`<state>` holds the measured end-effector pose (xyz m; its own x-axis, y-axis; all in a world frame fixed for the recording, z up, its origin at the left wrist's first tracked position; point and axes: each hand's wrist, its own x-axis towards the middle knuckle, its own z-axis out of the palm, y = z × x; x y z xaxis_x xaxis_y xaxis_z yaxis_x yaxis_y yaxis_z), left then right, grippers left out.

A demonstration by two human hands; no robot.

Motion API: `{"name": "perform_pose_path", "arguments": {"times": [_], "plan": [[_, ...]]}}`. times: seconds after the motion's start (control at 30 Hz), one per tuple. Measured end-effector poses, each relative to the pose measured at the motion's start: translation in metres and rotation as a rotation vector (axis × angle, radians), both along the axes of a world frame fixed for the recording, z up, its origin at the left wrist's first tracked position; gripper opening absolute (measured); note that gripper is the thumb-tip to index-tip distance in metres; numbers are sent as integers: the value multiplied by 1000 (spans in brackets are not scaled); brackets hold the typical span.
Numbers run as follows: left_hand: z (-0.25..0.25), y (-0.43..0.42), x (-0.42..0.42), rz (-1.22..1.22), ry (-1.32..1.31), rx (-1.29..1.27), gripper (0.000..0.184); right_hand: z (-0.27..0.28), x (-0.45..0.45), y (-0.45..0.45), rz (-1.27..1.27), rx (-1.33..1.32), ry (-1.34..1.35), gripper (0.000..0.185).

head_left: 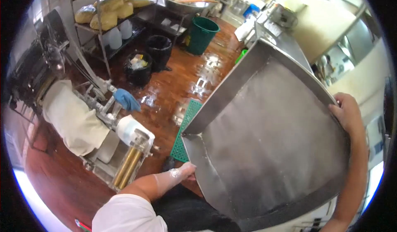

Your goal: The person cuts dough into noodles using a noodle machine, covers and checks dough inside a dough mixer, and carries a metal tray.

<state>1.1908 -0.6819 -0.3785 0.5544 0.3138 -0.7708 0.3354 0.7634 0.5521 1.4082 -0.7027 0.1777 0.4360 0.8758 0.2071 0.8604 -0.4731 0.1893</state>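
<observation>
A large, shallow metal tray [273, 137] with raised sides fills the right half of the view, tilted. My left hand [188, 172] is closed on its left edge, low in the view; the wrist looks wrapped in a clear film. At the upper right edge, my right hand [345, 110] grips the rim, with the thumb on the inner side and the other fingers hidden behind. The inside of the tray shows a dull grey surface with smudges and nothing lying in it.
On the left stands a machine with brass rollers [129, 166] and a pale cloth [74, 116]. Black bins [138, 69] and a green bin [201, 35] stand beyond, near a rack with yellowish bags [109, 11]. A green mat [190, 112] lies on the wet-looking red floor [161, 108].
</observation>
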Motion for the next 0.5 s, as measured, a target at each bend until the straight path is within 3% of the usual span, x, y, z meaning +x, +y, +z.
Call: {"name": "perform_pose_path", "arguments": {"times": [0.07, 0.13, 0.2, 0.23, 0.47, 0.5], "plan": [[-46, 28, 22, 33, -77, 22, 14, 2, 18, 50, 48, -16, -13, 16], [-66, 80, 32, -275, -153, 559, 12, 6, 37, 94, 97, 26, 12, 14], [-7, 118, 44, 184, 12, -27, 9, 6, 54, 127, 137, 50, 75, 12], [5, 133, 45, 204, 7, 89, 11, 6, 64, 141, 136, 57, 118, 12], [-4, 251, 97, 319, -76, 100, 12, 13, 125, 256, 229, 120, 245, 13], [-10, 269, 104, 186, -73, 219, 3, 11, 135, 272, 252, 126, 249, 13]]}}
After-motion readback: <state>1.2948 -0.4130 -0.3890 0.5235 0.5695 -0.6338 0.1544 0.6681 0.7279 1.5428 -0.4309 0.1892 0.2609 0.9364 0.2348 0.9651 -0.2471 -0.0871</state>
